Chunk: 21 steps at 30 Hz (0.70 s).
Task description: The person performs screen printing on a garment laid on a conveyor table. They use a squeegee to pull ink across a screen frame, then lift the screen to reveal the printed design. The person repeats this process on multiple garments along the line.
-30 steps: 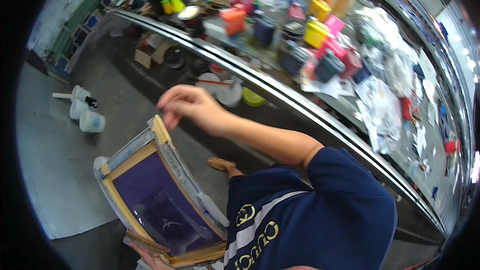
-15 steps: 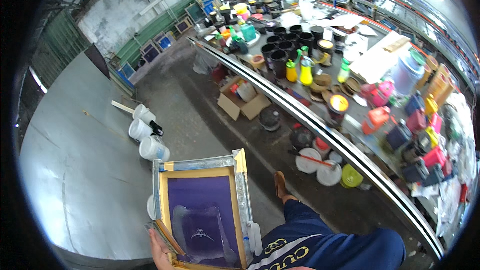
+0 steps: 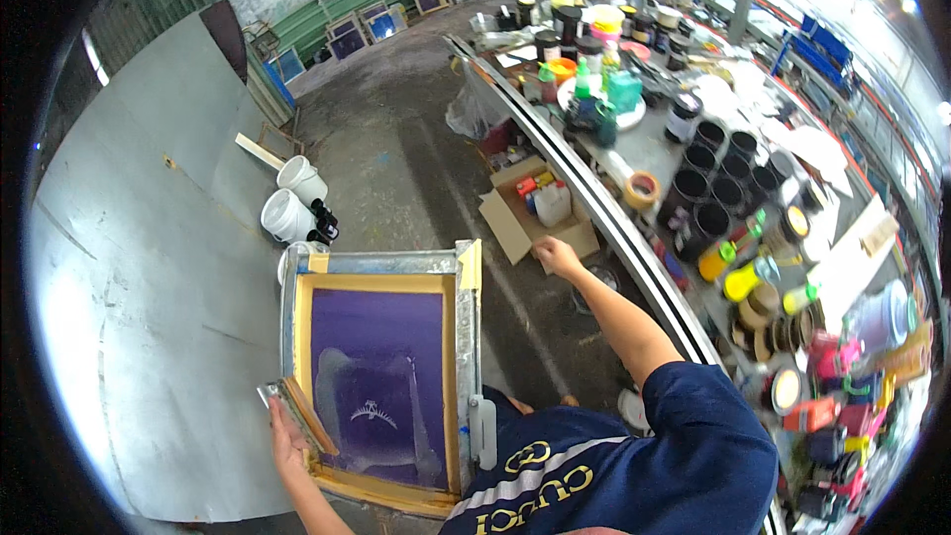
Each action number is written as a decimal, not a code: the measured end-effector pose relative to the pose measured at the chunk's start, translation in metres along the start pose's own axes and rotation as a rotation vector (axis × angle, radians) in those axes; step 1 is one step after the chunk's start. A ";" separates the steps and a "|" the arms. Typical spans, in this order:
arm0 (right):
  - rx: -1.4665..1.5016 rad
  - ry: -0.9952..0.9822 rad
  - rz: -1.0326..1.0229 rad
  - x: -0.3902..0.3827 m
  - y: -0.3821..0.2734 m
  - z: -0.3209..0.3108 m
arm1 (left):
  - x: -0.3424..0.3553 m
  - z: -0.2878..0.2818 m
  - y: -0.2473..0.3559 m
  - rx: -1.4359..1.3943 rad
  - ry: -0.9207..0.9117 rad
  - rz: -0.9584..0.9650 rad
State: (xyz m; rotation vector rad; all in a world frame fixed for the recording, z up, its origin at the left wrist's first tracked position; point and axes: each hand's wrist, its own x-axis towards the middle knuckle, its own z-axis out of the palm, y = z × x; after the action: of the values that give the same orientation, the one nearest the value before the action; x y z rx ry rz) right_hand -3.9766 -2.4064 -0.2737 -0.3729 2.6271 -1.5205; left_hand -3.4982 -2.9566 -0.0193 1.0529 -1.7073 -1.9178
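Head view: left hand [image 3: 289,444] at the lower left edge of the screen frame [image 3: 468,327], grip clamped on a squeegee [image 3: 309,420]. Squeegee is tilted, long side running down to the right, over the frame's left border. Can't tell whether the same hand also carries the frame.

Frame sits low in view, left of the navy shirt [image 3: 684,436], lower right corner close up to it. Yellow tape lines its border; purple mesh [image 3: 376,322] inside, pale curved motif [image 3: 373,414] in the lower half, wet-looking smear around it. Light grey lever [image 3: 483,431] on the frame's right side.

Right hand [image 3: 557,256] is out past the frame's upper right corner, apart from it. Grip curled, fingers together; can't tell if anything is inside. In line of sight it overlaps the open cardboard box [image 3: 507,230] on the floor [image 3: 376,154].

Bench [image 3: 646,146] along the right: black cups [image 3: 690,185], tape roll [image 3: 642,188], yellow squeeze bottle [image 3: 750,279]. White buckets [image 3: 287,215] beyond the frame, beside the grey panel [image 3: 158,337].
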 end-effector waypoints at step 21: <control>-0.301 -0.732 1.004 0.158 0.101 0.156 | 0.626 0.058 0.156 0.047 0.063 -0.064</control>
State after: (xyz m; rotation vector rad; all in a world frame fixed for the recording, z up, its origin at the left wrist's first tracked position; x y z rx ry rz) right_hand -4.1163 -2.5292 -0.4315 0.3057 1.9036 -0.5156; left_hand -3.9820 -3.3858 -0.0499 1.1862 -1.7115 -1.8702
